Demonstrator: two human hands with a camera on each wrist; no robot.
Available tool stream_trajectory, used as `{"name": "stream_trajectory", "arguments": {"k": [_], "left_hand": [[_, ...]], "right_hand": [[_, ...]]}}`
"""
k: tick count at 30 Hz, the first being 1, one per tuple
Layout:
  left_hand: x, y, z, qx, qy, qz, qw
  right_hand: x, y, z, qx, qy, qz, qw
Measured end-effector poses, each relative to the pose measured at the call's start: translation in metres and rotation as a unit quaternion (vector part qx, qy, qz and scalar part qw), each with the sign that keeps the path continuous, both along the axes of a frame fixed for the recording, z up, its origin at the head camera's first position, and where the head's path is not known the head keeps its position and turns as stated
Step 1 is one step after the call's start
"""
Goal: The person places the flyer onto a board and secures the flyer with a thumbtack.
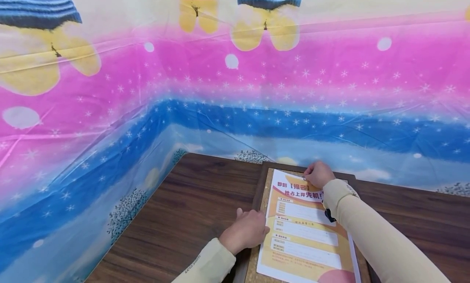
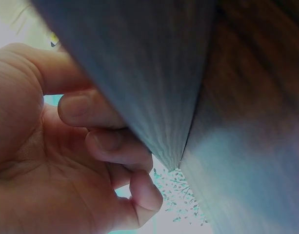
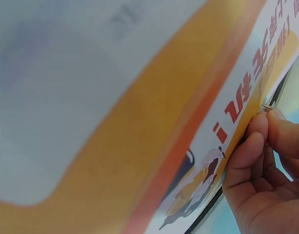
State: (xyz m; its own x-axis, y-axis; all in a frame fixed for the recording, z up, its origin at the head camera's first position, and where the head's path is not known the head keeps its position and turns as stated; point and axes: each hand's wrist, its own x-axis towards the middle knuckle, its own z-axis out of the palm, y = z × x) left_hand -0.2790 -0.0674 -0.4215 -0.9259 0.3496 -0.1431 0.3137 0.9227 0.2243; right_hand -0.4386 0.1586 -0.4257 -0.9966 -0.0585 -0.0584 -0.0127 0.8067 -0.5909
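Note:
A printed sheet (image 1: pixel 304 234) with orange borders and red Chinese headings lies on a wood-framed corkboard (image 1: pixel 253 270). At the sheet's top, my right hand (image 1: pixel 320 174) pinches a small shiny pin (image 3: pixel 267 106) between thumb and finger. The pin's tip is hidden in the head view. My left hand (image 1: pixel 247 229) rests at the board's left side, its fingertips reaching over the frame (image 2: pixel 154 92) to the sheet's edge. In the left wrist view its fingers (image 2: pixel 110 141) are loosely bent beside the frame, with the palm facing the camera.
The board lies on a dark wooden table (image 1: pixel 176 209), near its back edge. Behind and to the left hangs a pink and blue printed cloth (image 1: pixel 257 83) that meets the table's edges. A black item (image 1: pixel 329 215) shows below the right wrist, over the sheet.

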Motion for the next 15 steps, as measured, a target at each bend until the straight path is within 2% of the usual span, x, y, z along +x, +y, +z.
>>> {"name": "stream_trajectory", "arguments": {"k": [15], "left_hand": [[-0.0009,0.0005,-0.0016,-0.002,0.006,0.000,1.0000]], "right_hand": [[-0.0016,-0.0034,-0.0039,0.015,0.016,-0.011,1.000]]}}
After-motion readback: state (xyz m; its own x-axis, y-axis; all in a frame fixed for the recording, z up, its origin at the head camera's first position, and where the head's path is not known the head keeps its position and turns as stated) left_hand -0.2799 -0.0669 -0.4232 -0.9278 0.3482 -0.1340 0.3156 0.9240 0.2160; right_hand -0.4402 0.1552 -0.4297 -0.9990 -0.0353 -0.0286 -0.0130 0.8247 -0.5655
